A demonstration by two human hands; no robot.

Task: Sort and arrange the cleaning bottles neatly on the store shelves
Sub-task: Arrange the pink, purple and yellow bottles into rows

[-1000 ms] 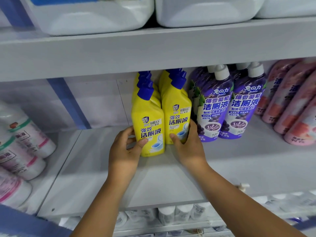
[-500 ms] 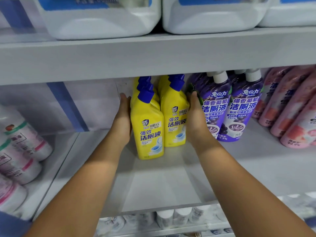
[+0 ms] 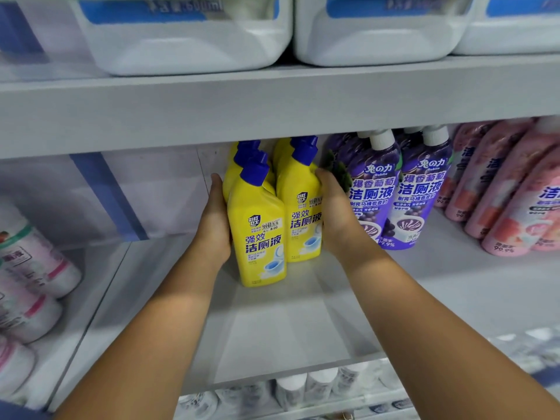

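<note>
Several yellow toilet-cleaner bottles with blue caps stand in two rows on the grey middle shelf (image 3: 272,331). The front left yellow bottle (image 3: 262,241) stands a little nearer to me than the front right yellow bottle (image 3: 298,219). My left hand (image 3: 213,221) lies flat against the left side of the group, fingers straight and pointing inward. On the right side of the group my right hand (image 3: 336,213) presses between the yellow bottles and the purple bottles (image 3: 377,192).
Purple grape-label bottles (image 3: 421,192) stand right of the yellow ones, then pink bottles (image 3: 512,204) leaning at the far right. Large white jugs (image 3: 181,37) fill the shelf above. White and pink bottles (image 3: 33,268) lie at the left. White-capped bottles (image 3: 303,386) sit on the shelf below.
My hands have moved from the fronts of the two front yellow bottles to the sides of the group, reaching deeper into the shelf. The yellow bottles now sit farther back.
</note>
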